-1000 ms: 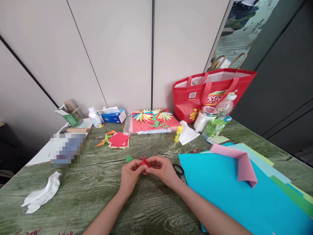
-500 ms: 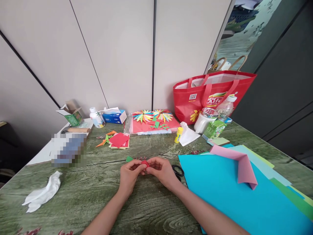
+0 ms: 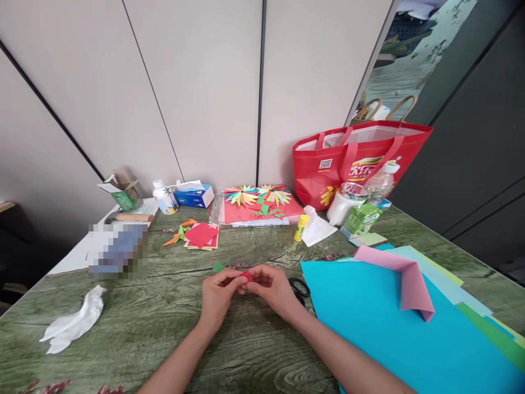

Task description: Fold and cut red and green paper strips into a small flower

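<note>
Paper (image 3: 246, 276), red, pinched in grip of left hand (image 3: 219, 287) and right hand (image 3: 270, 283), bag (image 3: 306, 179) lettered "HUANL"

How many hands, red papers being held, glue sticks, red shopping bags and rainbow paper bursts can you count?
Hands: 2 (left hand, right hand)
Held red paper: 1
Glue stick: 1
Red shopping bag: 1
Rainbow paper bursts: 2 (left burst, right burst)
Total: 7

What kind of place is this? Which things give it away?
Probably a craft table indoors, at home or in a small workroom; can't tell which. Signs: the yellow glue stick, the black-handled scissors and the big blue sheet.
</note>
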`<action>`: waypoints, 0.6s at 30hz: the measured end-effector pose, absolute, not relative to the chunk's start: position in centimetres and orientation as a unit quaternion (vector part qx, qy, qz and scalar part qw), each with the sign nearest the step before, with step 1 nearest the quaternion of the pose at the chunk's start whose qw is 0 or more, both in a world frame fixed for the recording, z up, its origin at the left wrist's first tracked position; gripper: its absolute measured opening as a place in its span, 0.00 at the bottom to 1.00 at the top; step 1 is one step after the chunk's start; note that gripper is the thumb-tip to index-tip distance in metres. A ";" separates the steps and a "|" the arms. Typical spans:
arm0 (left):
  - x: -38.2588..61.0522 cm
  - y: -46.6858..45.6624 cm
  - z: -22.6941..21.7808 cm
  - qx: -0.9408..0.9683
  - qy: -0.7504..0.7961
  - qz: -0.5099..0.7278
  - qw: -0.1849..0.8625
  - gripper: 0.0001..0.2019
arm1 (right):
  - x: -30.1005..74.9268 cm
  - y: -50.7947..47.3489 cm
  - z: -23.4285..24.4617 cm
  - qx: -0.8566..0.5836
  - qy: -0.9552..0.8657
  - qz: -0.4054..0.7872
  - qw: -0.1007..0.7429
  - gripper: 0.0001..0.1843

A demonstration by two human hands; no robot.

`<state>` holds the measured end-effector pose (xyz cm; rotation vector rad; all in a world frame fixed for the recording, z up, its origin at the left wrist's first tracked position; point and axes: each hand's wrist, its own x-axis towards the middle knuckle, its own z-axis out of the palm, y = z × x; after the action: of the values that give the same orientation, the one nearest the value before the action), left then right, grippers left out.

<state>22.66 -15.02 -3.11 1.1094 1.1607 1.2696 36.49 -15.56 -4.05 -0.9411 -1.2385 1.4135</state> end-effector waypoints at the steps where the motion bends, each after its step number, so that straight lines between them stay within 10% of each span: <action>1: 22.7 -15.1 -3.0 0.467 0.485 0.529 0.517 0.03 | 36.5 -15.6 -4.1 -0.387 -0.510 0.587 0.496 0.13; 18: 22.8 -15.4 -2.3 0.487 0.472 0.538 0.501 0.01 | 36.4 -15.7 -3.6 -0.380 -0.503 0.590 0.505 0.07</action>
<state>22.77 -15.37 -2.30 1.1768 1.1405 1.3003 36.43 -15.66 -3.65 -0.9163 -1.2140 1.4242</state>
